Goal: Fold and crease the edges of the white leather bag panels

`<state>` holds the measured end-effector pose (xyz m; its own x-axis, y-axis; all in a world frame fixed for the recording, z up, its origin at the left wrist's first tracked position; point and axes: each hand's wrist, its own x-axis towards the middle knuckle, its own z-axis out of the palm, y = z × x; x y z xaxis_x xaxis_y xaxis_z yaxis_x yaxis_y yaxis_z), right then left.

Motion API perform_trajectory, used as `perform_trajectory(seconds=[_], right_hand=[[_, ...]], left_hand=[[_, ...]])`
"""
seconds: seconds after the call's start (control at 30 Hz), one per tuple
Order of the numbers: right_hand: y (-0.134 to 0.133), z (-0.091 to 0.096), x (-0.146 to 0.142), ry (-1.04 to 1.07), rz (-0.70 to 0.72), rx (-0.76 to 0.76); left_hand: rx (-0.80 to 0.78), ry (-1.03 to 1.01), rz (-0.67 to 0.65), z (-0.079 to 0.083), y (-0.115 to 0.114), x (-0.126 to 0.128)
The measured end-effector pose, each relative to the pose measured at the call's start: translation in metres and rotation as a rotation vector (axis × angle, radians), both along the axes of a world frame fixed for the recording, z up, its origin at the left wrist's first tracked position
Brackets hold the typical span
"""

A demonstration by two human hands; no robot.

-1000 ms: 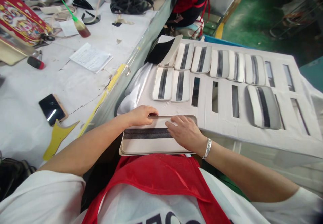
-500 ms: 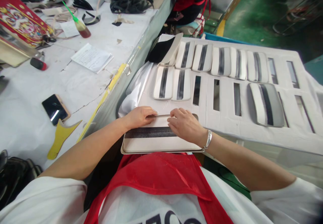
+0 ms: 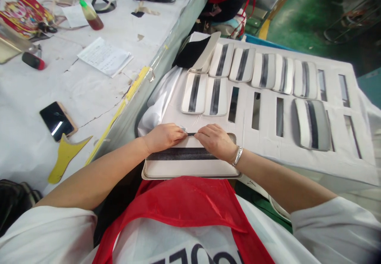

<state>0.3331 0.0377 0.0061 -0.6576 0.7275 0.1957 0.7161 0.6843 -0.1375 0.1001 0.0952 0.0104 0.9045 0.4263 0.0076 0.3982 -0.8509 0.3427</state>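
In front of my red apron lies a cream rectangular panel [image 3: 190,169] with rounded corners, a raised rim and a dark stripe running across its middle. My left hand [image 3: 165,137] is closed on the panel's far edge, thumb and fingers pinched together. Just to its right, my right hand [image 3: 216,140] grips the same edge with curled fingers. A short dark strip of the edge shows between the two hands. The fingertips' undersides are hidden.
On the right, a slotted white board [image 3: 264,145] bears several similar striped panels [image 3: 216,96]. The left table holds a phone [image 3: 58,121], a yellow tool [image 3: 67,158], a notepad [image 3: 104,56] and a bottle of brown liquid [image 3: 93,20]. Another person's red-and-black clothing [image 3: 229,2] shows behind.
My right hand has come down onto the panel's far edge, its fingers now closer to my left hand. The left hand stays on the edge. The view has shifted slightly.
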Motion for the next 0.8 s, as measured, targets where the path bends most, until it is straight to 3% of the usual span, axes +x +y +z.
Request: perform_trajectory(seconds=[0.3, 0.43, 0.53, 0.67, 0.8], right_hand=[[-0.007, 0.005, -0.006, -0.125, 0.063, 0.005], [-0.019, 0.005, -0.011, -0.155, 0.048, 0.054], [-0.022, 0.006, -0.004, -0.089, 0.029, 0.009], [-0.013, 0.009, 0.026, 0.181, -0.155, -0.090], [-0.007, 0.009, 0.054, 0.327, -0.301, -0.221]], left_hand=[[0.221, 0.152, -0.038, 0.007, -0.017, 0.012], [0.203, 0.113, 0.072, 0.007, -0.030, 0.026], [0.173, 0.057, 0.162, 0.002, -0.034, 0.033], [0.253, 0.035, 0.162, -0.002, -0.033, 0.038], [0.189, 0.027, 0.192, -0.001, -0.028, 0.054]])
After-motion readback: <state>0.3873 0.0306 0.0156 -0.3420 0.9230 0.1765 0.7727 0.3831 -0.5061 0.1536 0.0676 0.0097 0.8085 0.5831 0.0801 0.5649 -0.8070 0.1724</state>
